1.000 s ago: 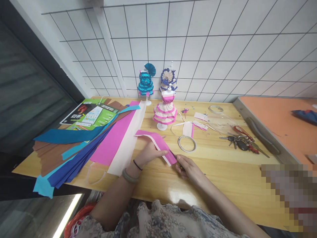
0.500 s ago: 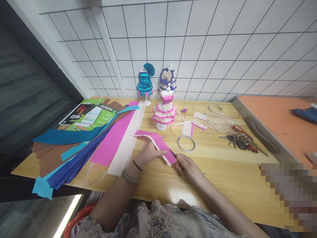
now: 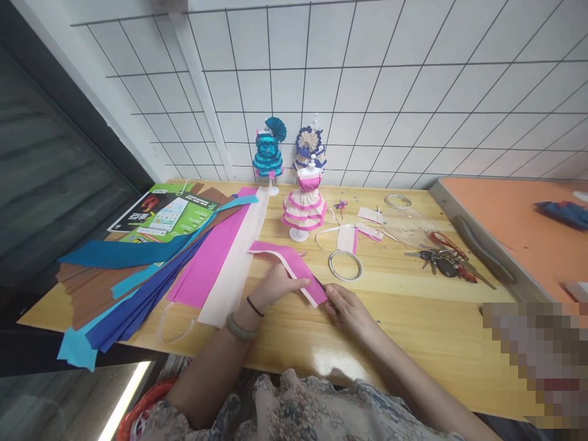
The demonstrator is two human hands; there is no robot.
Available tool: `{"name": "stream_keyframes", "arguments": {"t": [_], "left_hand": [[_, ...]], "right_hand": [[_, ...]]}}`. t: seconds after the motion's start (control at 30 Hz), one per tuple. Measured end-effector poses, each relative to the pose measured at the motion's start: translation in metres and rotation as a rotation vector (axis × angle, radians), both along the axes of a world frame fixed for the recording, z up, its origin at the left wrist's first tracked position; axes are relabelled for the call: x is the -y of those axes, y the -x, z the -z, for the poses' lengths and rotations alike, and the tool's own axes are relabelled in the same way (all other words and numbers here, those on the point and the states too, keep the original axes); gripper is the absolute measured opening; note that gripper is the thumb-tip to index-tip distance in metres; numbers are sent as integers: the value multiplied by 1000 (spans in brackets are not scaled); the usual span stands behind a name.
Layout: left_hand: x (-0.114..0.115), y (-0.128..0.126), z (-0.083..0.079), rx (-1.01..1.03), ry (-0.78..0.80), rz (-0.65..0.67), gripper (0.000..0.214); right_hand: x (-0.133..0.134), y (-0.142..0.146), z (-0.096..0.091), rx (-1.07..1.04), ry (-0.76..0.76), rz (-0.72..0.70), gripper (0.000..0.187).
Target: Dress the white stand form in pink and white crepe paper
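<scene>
Strip (image 3: 294,262): pink-and-white paper, mid-table (image 3: 413,312), towards the front edge.
Left hand (image 3: 275,285): thumb and fingers closed on the strip's middle.
Right hand (image 3: 346,309): fingertips pinching its near end.
Handling: probably best kept flat and taut, since thin paper tears.
Nearby: ring (image 3: 345,265) just beyond; sheets (image 3: 206,257) on the left; keys (image 3: 441,263) towards the right edge.

Your left hand (image 3: 274,285) holds a pink strip (image 3: 294,262) over the table (image 3: 413,318); your right hand (image 3: 348,309) touches its near end. A ring (image 3: 345,265) lies just beside, a paper dress (image 3: 304,207) behind.
</scene>
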State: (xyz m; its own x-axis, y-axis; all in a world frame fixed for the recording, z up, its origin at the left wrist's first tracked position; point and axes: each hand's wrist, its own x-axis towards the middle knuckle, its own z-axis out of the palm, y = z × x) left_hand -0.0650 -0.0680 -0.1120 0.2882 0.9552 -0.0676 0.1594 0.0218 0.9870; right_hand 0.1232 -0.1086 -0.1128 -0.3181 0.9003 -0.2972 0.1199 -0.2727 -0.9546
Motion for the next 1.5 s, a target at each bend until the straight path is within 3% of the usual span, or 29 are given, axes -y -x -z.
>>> {"name": "stream_keyframes", "arguments": {"t": [1.07, 1.5], "left_hand": [[0, -3, 2, 83, 26, -11, 75], [2, -4, 0, 69, 28, 52, 74]], "right_hand": [[1, 2, -7, 47, -5, 5, 46], [-5, 9, -23, -21, 36, 0, 45]]}}
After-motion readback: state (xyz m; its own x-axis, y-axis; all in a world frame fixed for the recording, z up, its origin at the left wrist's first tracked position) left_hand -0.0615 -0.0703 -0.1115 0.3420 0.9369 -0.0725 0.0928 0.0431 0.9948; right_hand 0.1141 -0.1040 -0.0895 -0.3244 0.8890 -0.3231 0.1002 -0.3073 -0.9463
